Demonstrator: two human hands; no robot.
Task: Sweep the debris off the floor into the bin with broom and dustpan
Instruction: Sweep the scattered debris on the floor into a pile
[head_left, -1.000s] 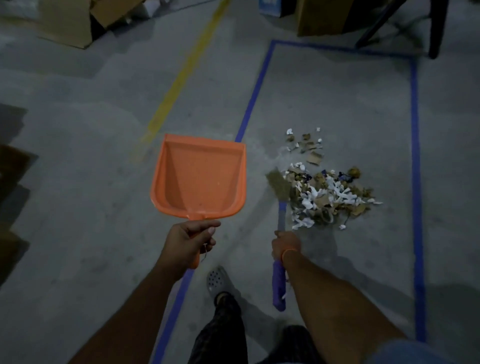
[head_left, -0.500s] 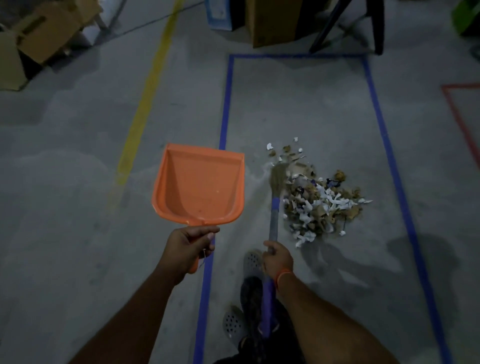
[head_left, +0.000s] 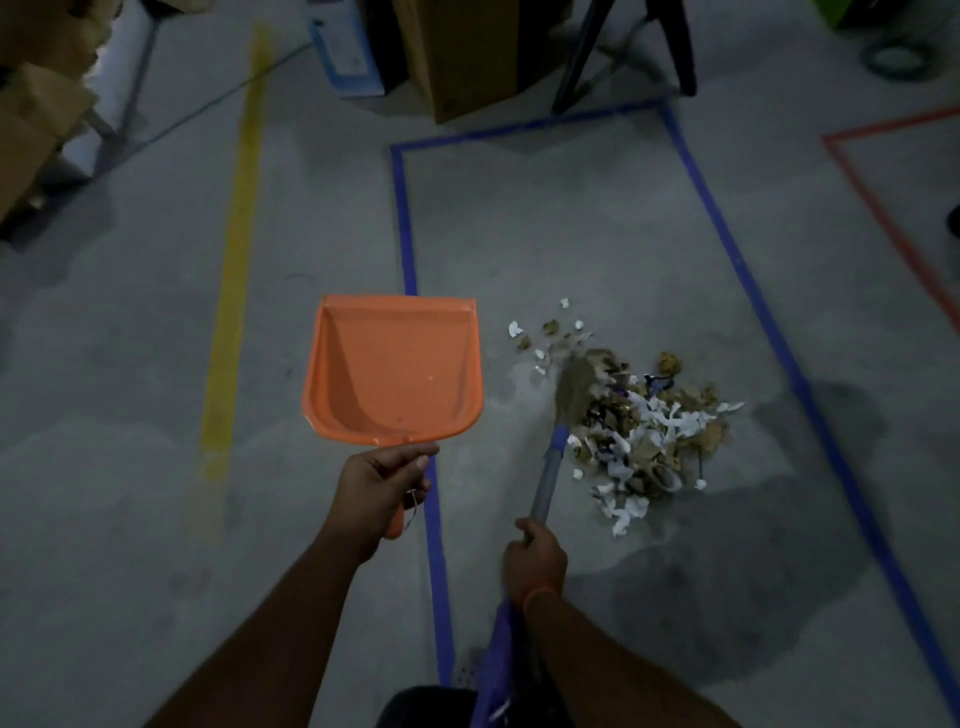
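My left hand (head_left: 382, 486) grips the handle of an orange dustpan (head_left: 395, 369), held above the floor with its empty scoop facing up, left of the debris. My right hand (head_left: 535, 558) grips the blue and grey handle of a broom (head_left: 550, 462). The brown bristles (head_left: 574, 382) rest on the upper left side of a pile of debris (head_left: 644, 436), torn white paper and brown cardboard scraps on the grey floor. A few loose scraps (head_left: 545, 332) lie just beyond the pile. No bin is recognisable in view.
Blue tape (head_left: 410, 260) outlines a rectangle on the concrete around the pile; a yellow line (head_left: 234, 291) runs to the left and red tape (head_left: 883, 208) to the right. Cardboard boxes (head_left: 462, 57) and black stand legs (head_left: 582, 57) crowd the far edge. More boxes (head_left: 36, 98) sit far left.
The broom head has swept from the pile's left side up to its far left edge. The view has shifted, and my right hand has slid lower in the picture. The dustpan stays held.
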